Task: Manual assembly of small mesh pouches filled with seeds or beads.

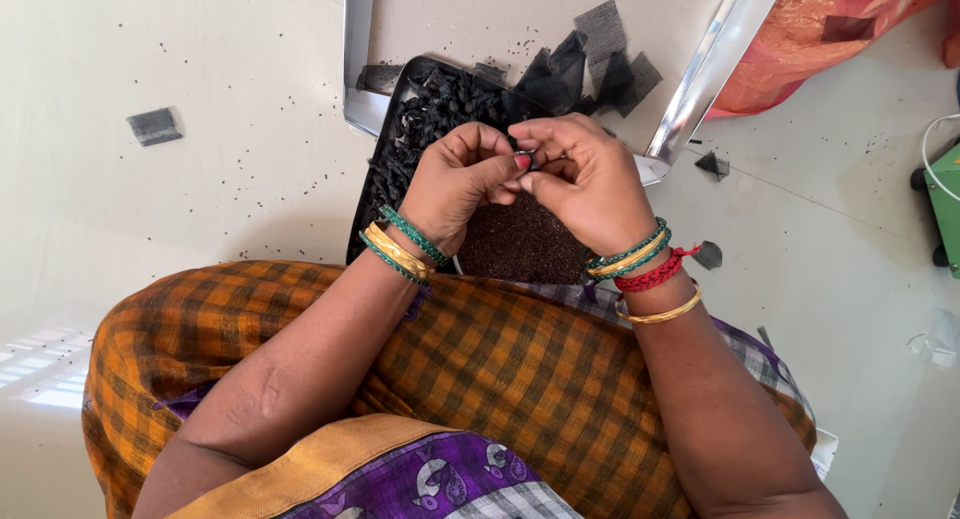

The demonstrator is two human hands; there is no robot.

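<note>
My left hand point(455, 179) and my right hand point(585, 179) meet above a black tray point(372, 201), fingertips pinched together on one small dark piece point(524, 159). The tray carries a heap of black shrivelled pieces point(430, 114) at its far end and a mound of fine dark brown seeds point(520, 244) at its near end, partly hidden under my hands. Both wrists wear green and gold bangles; the right wrist also has a red thread.
A shiny metal tray point(700, 74) lies beyond the black one, with several dark mesh squares point(600, 54) on it. Another mesh square point(155, 126) lies on the pale floor at left. Orange cloth point(830, 29) sits top right, a green object point(945, 194) at the right edge.
</note>
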